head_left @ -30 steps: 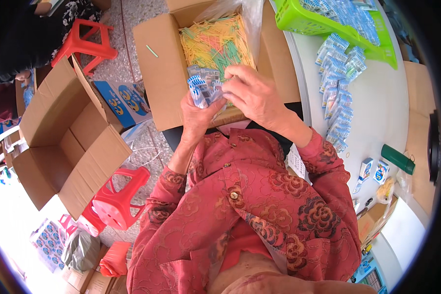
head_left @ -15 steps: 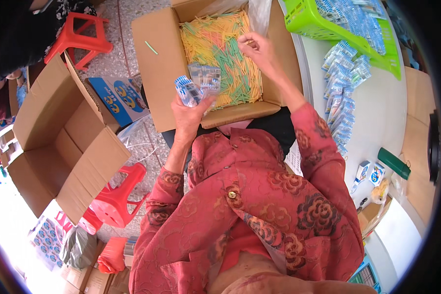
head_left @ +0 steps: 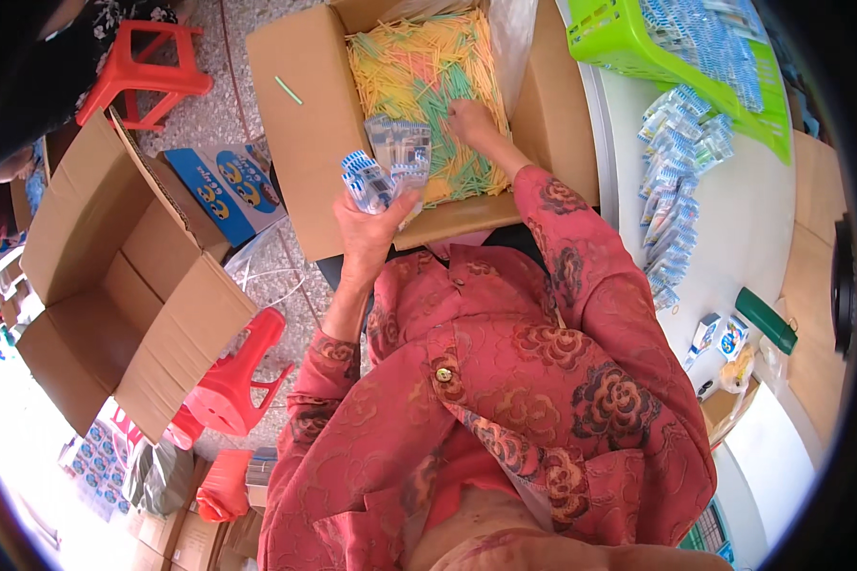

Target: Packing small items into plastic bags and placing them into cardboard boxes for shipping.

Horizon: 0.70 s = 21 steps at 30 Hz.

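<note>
My left hand holds a fanned bunch of small clear packets with blue and white print, raised above the near edge of an open cardboard box. The box is full of thin yellow, green and orange sticks. My right hand reaches into the box with its fingers down among the sticks. Whether it grips any of them is hidden.
A large empty cardboard box lies open at the left, with red plastic stools around it. At the right, a white table carries a row of blue packets and a green basket of more packets.
My right hand left the packets and moved forward into the box of sticks. My left hand stayed raised with the packets and shifted slightly left.
</note>
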Each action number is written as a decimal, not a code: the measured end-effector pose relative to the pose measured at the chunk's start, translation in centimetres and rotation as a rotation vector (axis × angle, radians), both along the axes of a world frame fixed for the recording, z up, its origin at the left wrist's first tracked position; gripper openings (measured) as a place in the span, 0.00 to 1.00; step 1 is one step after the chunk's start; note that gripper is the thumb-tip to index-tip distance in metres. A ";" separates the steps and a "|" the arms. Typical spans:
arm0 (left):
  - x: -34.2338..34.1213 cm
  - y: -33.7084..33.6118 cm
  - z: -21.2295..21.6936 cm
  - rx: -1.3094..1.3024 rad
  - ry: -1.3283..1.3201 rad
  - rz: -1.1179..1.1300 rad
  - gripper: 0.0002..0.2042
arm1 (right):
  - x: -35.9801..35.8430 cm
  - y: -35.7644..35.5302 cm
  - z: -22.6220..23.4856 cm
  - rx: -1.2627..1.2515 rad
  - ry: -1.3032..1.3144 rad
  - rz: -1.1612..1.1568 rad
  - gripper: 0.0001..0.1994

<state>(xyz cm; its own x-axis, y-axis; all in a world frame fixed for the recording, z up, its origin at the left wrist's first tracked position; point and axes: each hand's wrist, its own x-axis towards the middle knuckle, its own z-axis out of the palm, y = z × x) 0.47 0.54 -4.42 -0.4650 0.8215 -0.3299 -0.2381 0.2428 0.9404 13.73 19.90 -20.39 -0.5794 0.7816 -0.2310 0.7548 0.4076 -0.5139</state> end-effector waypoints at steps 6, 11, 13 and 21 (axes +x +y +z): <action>0.1 0.3 1.0 -0.008 -0.027 -0.014 0.13 | -2.7 -0.7 -0.7 0.020 -0.169 -0.055 0.08; 0.1 0.4 1.4 0.022 -0.020 0.034 0.10 | -4.7 -1.2 0.2 0.024 -0.242 0.023 0.07; 0.1 0.5 1.5 0.026 -0.037 0.029 0.11 | -4.9 -1.1 0.0 0.041 -0.257 0.020 0.07; -0.1 0.6 0.7 -0.002 -0.038 0.030 0.12 | -6.4 -1.1 -0.9 -0.010 -0.277 -0.080 0.08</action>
<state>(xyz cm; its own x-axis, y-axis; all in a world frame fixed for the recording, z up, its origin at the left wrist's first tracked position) 0.36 1.10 -3.76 -0.4764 0.8069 -0.3491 -0.2804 0.2368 0.9302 7.29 18.79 -21.30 -0.4298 0.8190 -0.3801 0.8966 0.3372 -0.2872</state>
